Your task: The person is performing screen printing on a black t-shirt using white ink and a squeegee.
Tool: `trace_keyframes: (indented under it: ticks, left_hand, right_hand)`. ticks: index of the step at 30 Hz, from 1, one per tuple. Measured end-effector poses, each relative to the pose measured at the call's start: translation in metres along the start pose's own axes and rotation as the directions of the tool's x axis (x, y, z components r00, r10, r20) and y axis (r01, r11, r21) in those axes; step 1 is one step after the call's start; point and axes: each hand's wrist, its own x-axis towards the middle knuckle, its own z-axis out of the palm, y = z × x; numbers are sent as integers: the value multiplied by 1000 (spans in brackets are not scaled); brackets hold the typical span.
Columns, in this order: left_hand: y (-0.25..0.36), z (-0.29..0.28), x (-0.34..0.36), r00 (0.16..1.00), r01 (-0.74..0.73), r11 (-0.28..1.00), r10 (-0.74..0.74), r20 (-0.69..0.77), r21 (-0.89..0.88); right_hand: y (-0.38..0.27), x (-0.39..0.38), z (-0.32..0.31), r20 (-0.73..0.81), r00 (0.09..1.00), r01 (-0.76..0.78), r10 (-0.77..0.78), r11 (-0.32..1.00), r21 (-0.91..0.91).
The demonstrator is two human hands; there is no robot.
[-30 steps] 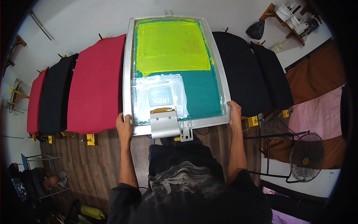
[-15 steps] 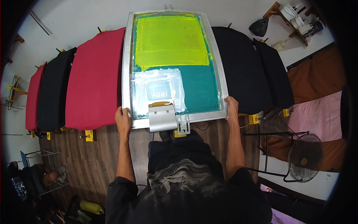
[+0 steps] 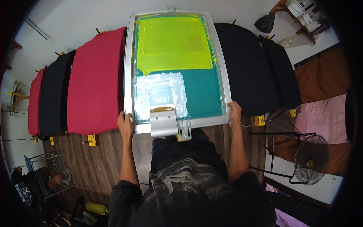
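Observation:
My left hand (image 3: 125, 124) grips the near left corner of a silver-framed printing screen (image 3: 129, 75). Its near right corner is in my right hand (image 3: 235, 113), fingers closed around the rail. The mesh is teal (image 3: 204, 92), with a bright yellow-green block (image 3: 170, 43) over its far half. Smeared white ink (image 3: 141, 102) covers the near left part. A metal-handled squeegee (image 3: 163, 123) rests there across the near rail, touched by neither hand. Beside it, a slotted metal bracket (image 3: 184, 130) sticks out toward me. What lies under the screen is hidden.
Red fabric (image 3: 96, 83) and black fabric (image 3: 56, 92) cover boards on the left; more black fabric (image 3: 247, 70) covers boards on the right. A fan (image 3: 312, 160) stands at right. Someone sits at lower left, legs (image 3: 58, 177) showing. A shelf with containers (image 3: 302, 19) hangs at upper right.
Both hands keep their hold on the screen. Hands, near rail and surrounding boards appear slightly lower in the picture, mostly from a small shift of the view.

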Motion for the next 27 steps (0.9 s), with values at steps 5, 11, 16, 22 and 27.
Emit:
trace_keyframes:
  ticks: [5, 11, 16, 22, 27]
  left_hand:
    - [-12, 3, -1, 1000, -7, 998, 7, -4, -54]
    - [-23, 7, 0, 998, -53, 997, 51, -42, -48]
    - [-22, 8, 3, 999, -32, 999, 31, -23, -41]
    - [-16, 7, -3, 999, 46, 999, -45, 10, -19]
    - [-21, 8, -4, 999, 32, 999, -32, -4, -44]
  right_hand:
    - [16, 3, -2, -11, 1000, -24, 24, 1000, -14]
    - [19, 1, -2, -3, 1000, -28, 28, 1000, 9]
    - [17, 3, 0, -16, 997, -70, 70, 997, 16]
    - [14, 7, 0, -6, 997, -77, 77, 997, -13]
    - [10, 6, 2, -19, 993, -117, 117, 993, 8]
